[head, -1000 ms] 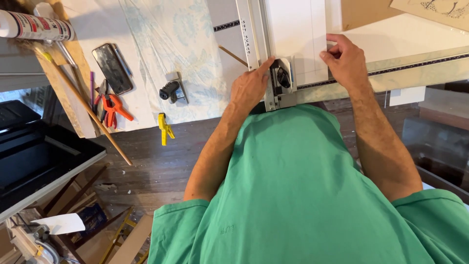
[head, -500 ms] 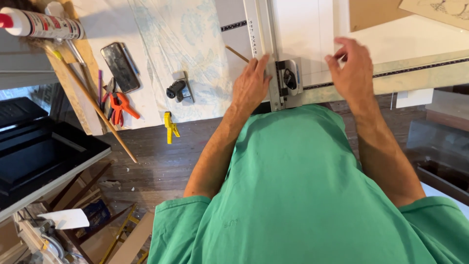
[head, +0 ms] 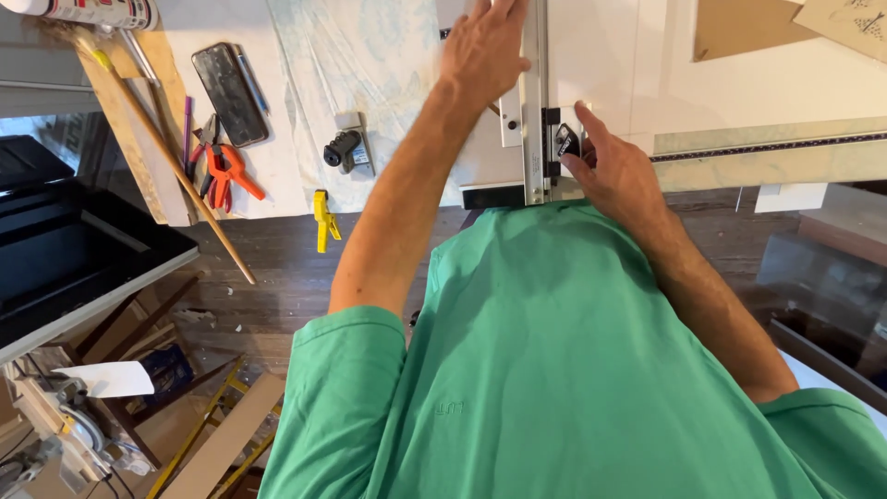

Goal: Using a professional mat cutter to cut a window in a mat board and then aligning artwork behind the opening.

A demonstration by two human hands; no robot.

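My left hand [head: 482, 48] lies flat, fingers apart, on the white board beside a long metal cutting rail [head: 534, 111] that runs away from me. My right hand [head: 617, 171] is at the rail's near end, with thumb and fingers closed on a small black cutter head [head: 565, 141] mounted on the rail. A white board [head: 601, 55] lies under the rail on the worktable. I wear a green shirt that hides the table's front edge below the rail.
To the left on the table lie a dark phone [head: 229, 92], orange clamps [head: 225, 173], a small black-and-grey tool [head: 346, 148], a yellow clip [head: 323, 217], a wooden stick [head: 176, 157] and a sealant tube [head: 88, 11]. Brown cardboard [head: 739, 28] sits far right.
My left hand has slid forward up along the rail. My right hand has come left from the horizontal bar to the black cutter head. The view has shifted closer.
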